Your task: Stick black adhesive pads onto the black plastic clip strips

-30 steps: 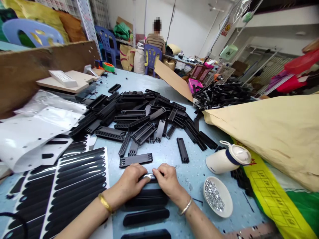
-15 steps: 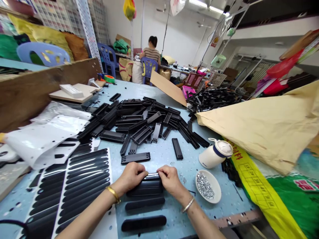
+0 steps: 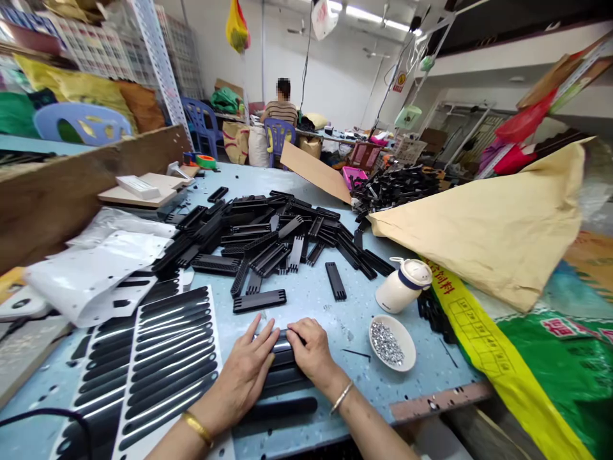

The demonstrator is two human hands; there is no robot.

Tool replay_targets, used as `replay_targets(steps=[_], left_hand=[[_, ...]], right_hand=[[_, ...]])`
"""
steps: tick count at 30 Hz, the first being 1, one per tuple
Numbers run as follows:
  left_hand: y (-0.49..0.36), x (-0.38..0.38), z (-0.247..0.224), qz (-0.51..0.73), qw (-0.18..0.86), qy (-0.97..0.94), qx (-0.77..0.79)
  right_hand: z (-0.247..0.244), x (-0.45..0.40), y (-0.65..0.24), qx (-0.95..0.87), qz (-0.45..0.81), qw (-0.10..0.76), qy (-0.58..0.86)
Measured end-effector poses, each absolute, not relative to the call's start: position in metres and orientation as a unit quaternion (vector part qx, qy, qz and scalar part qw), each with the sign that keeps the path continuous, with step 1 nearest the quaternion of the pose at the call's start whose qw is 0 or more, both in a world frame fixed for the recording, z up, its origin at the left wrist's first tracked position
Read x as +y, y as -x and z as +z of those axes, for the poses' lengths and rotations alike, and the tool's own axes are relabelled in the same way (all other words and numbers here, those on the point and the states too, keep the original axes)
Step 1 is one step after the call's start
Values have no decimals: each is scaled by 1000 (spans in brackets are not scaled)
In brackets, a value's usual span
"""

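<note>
My left hand (image 3: 246, 370) lies over the left part of a glossy black strip (image 3: 282, 345), its fingers stretched out and slightly apart. At the strip's right end my right hand (image 3: 312, 350) is closed, with the thumb pressing on top and the fingers curled. More black strips (image 3: 287, 409) lie in a row just below, partly under my left hand and forearm. Left of my hands is a white sheet (image 3: 214, 319) bearing rows of long black rounded stickers. What lies directly under my palms is hidden.
Slotted black plastic bars (image 3: 268, 255) are heaped beyond my hands, with one bar (image 3: 335, 281) apart. To the right stand a white bowl (image 3: 406, 338) of small silvery parts and a cream bottle (image 3: 402, 291). Brown paper (image 3: 479, 236) covers the right side. A person (image 3: 281, 108) sits far off.
My left hand has gone from a pinch at the strip's left end to lying stretched out over it. My right thumb has moved inward onto the strip. The view has shifted slightly.
</note>
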State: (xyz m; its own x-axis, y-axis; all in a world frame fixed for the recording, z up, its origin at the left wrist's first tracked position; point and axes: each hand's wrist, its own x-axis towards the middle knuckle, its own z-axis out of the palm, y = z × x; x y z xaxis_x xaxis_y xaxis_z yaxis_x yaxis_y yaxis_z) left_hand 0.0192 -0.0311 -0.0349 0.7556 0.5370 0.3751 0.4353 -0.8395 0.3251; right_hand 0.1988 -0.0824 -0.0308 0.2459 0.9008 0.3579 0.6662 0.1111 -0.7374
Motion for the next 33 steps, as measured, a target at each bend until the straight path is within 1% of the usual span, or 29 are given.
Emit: replay_targets(steps=[4,7,12,16,18,21,24,28,33], left_hand=[[-19,-27,-35,239,130,-929,252],[-15,-28,-31,248,179,-910,279],[3,-31,-17,230,340,-832,373],[19,-35,2,225,468,-781,347],[25,-37,11,214,501,-774,323],[31,-41,19,171,499,-786,324],[36,-45,21,139,482,-799,330],[38,-48,20,107,452,-825,322],[30,-47,17,109,436,-835,316]], right_hand=[[-33,-82,-203,-595,131,450,653],[-28,-87,-209,-597,142,452,648],[-18,-110,-217,-627,164,434,625],[-18,-134,-224,-662,174,397,611],[-17,-142,-229,-686,188,359,605],[-13,-147,-238,-708,218,309,596],[-8,-152,-246,-722,236,277,589],[-3,-161,-252,-735,249,252,578],[-4,-168,-250,-741,247,230,581]])
